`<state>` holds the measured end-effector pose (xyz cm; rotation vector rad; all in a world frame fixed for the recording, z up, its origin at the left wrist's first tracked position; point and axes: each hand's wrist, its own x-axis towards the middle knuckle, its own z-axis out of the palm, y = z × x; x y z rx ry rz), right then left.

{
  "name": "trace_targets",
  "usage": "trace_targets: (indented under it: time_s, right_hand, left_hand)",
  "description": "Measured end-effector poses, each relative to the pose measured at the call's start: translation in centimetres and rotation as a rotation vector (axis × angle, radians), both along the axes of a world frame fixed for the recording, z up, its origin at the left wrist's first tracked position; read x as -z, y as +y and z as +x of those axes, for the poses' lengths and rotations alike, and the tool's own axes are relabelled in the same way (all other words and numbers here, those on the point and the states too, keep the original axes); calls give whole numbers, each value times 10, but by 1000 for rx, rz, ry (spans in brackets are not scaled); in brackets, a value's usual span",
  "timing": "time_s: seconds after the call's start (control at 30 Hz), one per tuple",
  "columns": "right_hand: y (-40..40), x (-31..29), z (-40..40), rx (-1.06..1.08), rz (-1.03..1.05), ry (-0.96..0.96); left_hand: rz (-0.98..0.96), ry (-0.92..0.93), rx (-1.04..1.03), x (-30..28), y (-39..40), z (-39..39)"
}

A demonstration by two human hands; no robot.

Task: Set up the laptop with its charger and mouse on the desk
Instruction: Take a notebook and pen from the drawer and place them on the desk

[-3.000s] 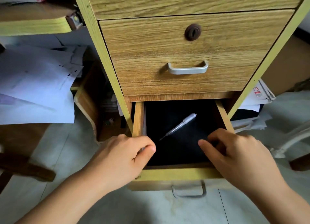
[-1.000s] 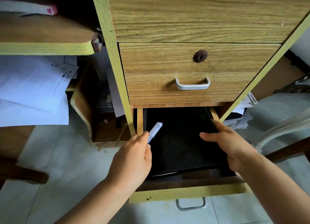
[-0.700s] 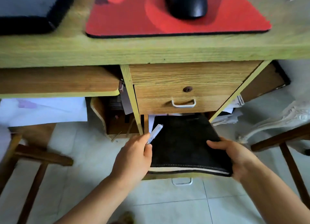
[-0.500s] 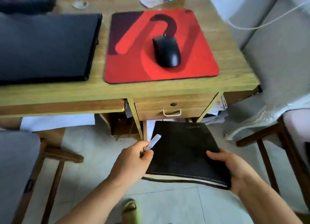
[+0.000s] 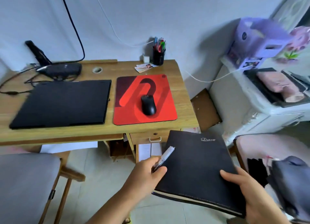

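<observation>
A closed black laptop (image 5: 62, 103) lies on the left of the wooden desk (image 5: 94, 128). Behind it sits a black charger brick (image 5: 62, 69) with cables. A black mouse (image 5: 148, 105) rests on a red mouse pad (image 5: 134, 113) to the laptop's right. In front of the desk, above the floor, my right hand (image 5: 248, 188) grips the near right corner of a black notebook (image 5: 199, 166). My left hand (image 5: 147, 175) holds a white pen (image 5: 163, 158) at the notebook's left edge.
A pen cup (image 5: 158, 55) and cards (image 5: 144, 66) stand at the desk's back right. A grey-cushioned chair (image 5: 25, 181) is at the lower left. A white appliance (image 5: 271, 113) with boxes is on the right, a pink seat (image 5: 268, 148) below it.
I took the pen in my left hand and lifted the notebook out of the bottom drawer with my right. The view rose from the drawers to the whole desk top.
</observation>
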<state>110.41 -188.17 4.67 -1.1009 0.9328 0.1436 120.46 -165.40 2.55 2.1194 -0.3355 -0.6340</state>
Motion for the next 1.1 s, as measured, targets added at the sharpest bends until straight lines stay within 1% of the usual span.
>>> trace_targets:
  time_s: [0.13,0.23,0.37,0.47,0.53,0.67,0.77,0.97,1.1]
  right_hand:
    - [-9,-32,15,-7,-79,-127]
    - [-14,-42,48,-11,-156,-166]
    - [-26,-39,107,-19,-219,-186]
    - [-37,-30,154,-29,-267,-206]
    - [-45,-21,186,-43,-300,-207]
    - [-60,-4,233,-99,-326,-173]
    - [-69,7,258,-131,-352,-141]
    - [-82,40,278,-159,-353,-1]
    - [-87,58,283,-190,-413,61]
  left_hand:
    - [-60,-56,-54,-26,-13,13]
    - [-68,-110,-98,-35,-21,40]
    - [-41,-123,-140,-30,-32,89]
    - [45,-106,-108,-19,-43,131]
    - [69,-88,-85,-12,-53,161]
    - [79,-20,-110,0,-71,208]
    - [120,-11,-101,10,-84,231]
    - [222,52,-46,33,-98,243]
    - [219,-9,-125,37,-99,247]
